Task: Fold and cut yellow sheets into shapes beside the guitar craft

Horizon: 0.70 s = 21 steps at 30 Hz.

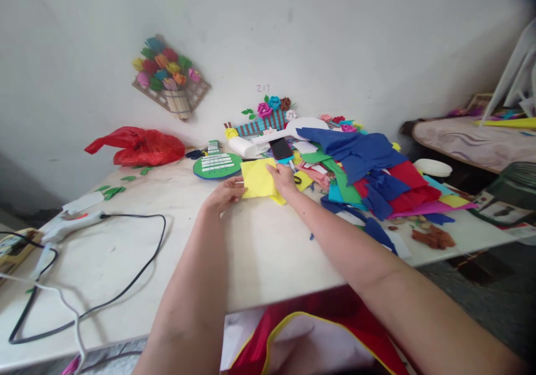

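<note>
A yellow sheet point(257, 178), folded with a loose flap at its lower right, is held just above the table between both hands. My left hand point(226, 192) pinches its left edge. My right hand point(283, 177) grips it at the right edge, thumb on top. Behind the sheet, to the left, lies a green oval piece with white strips point(216, 164). A dark phone point(280, 148) rests beyond my right hand, and a black scissor handle point(297, 179) shows just beside it.
Blue cloth-like material point(355, 152) and red sheets point(412, 188) pile up on the right. A glue gun point(75, 225) with a looping black cord lies left on the table point(268, 258). A red plastic bag point(144, 146) sits at the back left; a glass jar point(508, 196) stands far right.
</note>
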Tool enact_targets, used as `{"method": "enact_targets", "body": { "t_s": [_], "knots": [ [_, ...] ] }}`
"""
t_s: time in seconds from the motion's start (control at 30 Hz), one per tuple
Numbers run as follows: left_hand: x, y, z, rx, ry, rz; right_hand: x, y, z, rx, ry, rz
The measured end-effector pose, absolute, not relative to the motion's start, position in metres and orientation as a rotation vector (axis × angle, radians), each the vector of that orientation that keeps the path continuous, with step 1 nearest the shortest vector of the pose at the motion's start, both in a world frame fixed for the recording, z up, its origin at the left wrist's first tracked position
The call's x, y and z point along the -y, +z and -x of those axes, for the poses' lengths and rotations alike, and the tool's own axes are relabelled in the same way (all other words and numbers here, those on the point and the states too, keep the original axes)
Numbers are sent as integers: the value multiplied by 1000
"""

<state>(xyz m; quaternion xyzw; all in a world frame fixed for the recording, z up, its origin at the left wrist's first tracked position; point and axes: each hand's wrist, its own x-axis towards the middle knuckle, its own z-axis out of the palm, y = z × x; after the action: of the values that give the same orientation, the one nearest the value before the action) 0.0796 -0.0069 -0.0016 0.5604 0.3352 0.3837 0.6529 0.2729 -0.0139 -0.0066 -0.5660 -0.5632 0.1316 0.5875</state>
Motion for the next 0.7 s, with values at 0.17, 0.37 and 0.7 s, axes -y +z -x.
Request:
{"method": "enact_targets", "body": {
  "t_s": [0.17, 0.37, 0.7],
  "knots": [
    [7, 4, -97, -782, 1023, -1072, 16, -6, -269, 1387, 193, 1380],
    [5, 5, -100, -916, 1019, -1133, 20, -6, -266, 1494, -27, 1494],
    [10, 14, -106, -818, 1186, -855, 25, -5, -263, 1587, -152, 1581]
  ]
}}
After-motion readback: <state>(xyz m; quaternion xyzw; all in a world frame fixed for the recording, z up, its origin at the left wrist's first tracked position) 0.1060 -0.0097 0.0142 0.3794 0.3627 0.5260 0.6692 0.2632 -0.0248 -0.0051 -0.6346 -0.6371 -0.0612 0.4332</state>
